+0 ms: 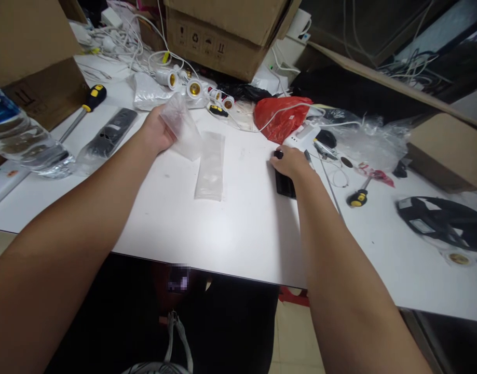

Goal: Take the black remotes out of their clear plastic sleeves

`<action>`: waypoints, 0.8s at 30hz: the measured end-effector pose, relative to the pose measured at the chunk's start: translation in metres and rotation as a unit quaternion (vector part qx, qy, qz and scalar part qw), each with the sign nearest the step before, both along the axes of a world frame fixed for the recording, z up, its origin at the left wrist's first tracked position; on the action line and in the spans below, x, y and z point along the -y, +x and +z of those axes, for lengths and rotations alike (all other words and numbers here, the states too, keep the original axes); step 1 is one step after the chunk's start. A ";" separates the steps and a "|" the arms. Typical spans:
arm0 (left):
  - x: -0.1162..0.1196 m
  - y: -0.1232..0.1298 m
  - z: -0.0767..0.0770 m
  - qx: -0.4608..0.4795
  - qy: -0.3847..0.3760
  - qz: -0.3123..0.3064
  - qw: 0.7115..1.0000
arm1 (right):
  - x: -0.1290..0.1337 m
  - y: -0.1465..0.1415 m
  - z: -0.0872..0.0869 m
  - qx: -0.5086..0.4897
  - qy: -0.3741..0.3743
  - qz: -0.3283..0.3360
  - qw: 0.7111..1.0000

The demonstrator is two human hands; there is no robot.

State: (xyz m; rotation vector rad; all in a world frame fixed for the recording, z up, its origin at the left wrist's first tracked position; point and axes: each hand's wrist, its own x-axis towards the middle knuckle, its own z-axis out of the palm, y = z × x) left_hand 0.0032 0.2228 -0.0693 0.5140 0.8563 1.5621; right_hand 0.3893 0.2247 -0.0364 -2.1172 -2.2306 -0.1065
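My left hand (158,130) is closed on a clear plastic bag (184,132), which hangs from the fingers just above the white table. A second clear plastic sleeve (210,169) lies flat beside it, to its right. Farther right, my right hand (290,161) has its fingers closed around the upper end of a black flat, oblong device (285,184) on the table. Hand and wrist cover part of this device, so its exact kind cannot be made out. To the left, a dark oblong item in a clear bag (109,132) lies on the table.
A water bottle (31,140) and a screwdriver (84,109) are at the left. Lamp sockets (194,89), a cardboard box (218,44) and a red plastic bag (281,117) line the back. Another screwdriver (358,197) and a black reel (444,221) lie right.
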 end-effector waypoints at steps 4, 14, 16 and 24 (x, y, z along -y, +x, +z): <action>0.004 0.002 0.006 0.033 0.003 -0.001 0.999 | 0.001 0.005 -0.008 -0.011 0.028 0.018 0.999; 0.016 0.010 0.019 0.097 -0.014 0.011 0.995 | -0.001 0.011 -0.017 -0.026 0.048 0.039 0.998; 0.017 0.011 0.020 0.095 -0.015 0.009 0.995 | -0.001 0.011 -0.017 -0.028 0.046 0.035 0.998; 0.015 0.009 0.019 0.111 -0.018 0.007 0.994 | 0.018 -0.005 -0.002 -0.109 0.147 0.068 0.981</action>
